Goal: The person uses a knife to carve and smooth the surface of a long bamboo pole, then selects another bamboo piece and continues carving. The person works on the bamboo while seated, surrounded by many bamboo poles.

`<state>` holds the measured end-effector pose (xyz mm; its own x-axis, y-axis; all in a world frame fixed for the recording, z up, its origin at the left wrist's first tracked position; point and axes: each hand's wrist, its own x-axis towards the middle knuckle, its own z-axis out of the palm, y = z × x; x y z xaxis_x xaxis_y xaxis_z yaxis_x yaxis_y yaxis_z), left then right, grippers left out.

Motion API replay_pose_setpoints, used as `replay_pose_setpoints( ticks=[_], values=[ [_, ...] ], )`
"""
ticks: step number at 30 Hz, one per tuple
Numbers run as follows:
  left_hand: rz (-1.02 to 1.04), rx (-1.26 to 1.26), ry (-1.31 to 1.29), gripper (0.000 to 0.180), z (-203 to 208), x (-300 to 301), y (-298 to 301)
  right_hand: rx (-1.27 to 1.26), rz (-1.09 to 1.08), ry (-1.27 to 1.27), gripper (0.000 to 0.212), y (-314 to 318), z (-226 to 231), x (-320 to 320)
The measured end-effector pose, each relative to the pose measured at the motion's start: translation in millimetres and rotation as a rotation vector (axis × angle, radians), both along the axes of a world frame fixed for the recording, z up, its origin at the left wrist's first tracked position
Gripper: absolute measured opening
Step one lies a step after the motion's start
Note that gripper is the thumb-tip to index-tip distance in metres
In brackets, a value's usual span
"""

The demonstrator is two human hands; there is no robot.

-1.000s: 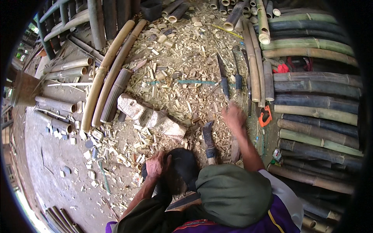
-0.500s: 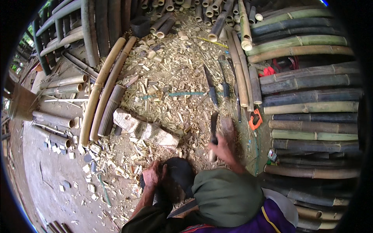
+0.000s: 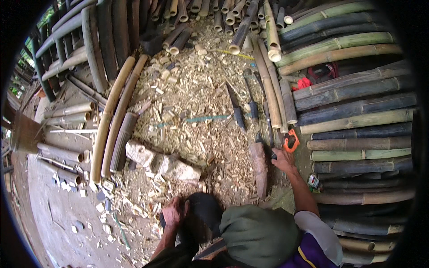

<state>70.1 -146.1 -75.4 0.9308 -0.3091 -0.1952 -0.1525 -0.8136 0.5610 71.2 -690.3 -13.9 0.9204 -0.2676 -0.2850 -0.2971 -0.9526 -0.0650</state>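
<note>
My left hand (image 3: 175, 212) rests at the lower centre with its fingers curled over a dark shape; what lies under them is hidden. A black rounded thing (image 3: 204, 213) is beside it. My right hand (image 3: 284, 161) is out to the right, closed around what looks like a dark-bladed knife (image 3: 259, 138), mostly hidden from view. Left of that hand a long reddish-brown wood block (image 3: 258, 169) lies on the chips. An orange saw handle (image 3: 291, 140) is just beyond my fingers. Further off lie two dark-handled knives, one with a broad blade (image 3: 233, 100), the other narrow (image 3: 250, 96).
A pale notched log (image 3: 163, 163) lies left of centre among wood chips. Bamboo poles (image 3: 114, 116) stretch along the left; stacked bamboo (image 3: 353, 120) fills the right side. Cut bamboo tubes (image 3: 239, 38) are piled at the back. A red cloth (image 3: 304, 83) sits by the right stack.
My right hand has moved right and forward, away from the near end of the wood block, uncovering that block. The knife no longer stands in plain view. My left hand stays in place.
</note>
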Motion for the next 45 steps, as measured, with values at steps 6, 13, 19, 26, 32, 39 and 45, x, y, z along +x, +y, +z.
replay_pose_setpoints(
  ticks=[6, 13, 19, 26, 32, 39, 45],
  values=[
    [0.023, 0.029, 0.057, 0.035, 5, 2, -7, 0.044, -0.163, -0.454, 0.045, -20, 56, 127],
    [0.063, -0.042, 0.066, 0.03, 0, 0, -3, 0.086, -0.199, -0.612, 0.075, -54, 149, 337],
    [0.035, -0.062, 0.046, 0.03, 5, 4, -7, 0.019, -0.258, -0.462, 0.069, -82, 144, 381],
    [0.18, -0.446, 0.29, 0.032, 41, 36, -12, 0.125, -0.256, -0.527, 0.046, -15, 132, 323],
    [0.239, -0.941, 0.662, 0.049, 103, 117, -36, 0.894, -0.181, -0.281, 0.031, 118, 109, 185],
    [0.525, -1.342, 1.202, 0.065, 93, 81, 3, 1.238, 0.462, 0.316, 0.047, 254, 174, 101],
    [0.434, -1.114, 0.977, 0.075, 86, -15, 142, 1.209, -0.552, -0.501, 0.064, 79, 88, 225]
  ],
)
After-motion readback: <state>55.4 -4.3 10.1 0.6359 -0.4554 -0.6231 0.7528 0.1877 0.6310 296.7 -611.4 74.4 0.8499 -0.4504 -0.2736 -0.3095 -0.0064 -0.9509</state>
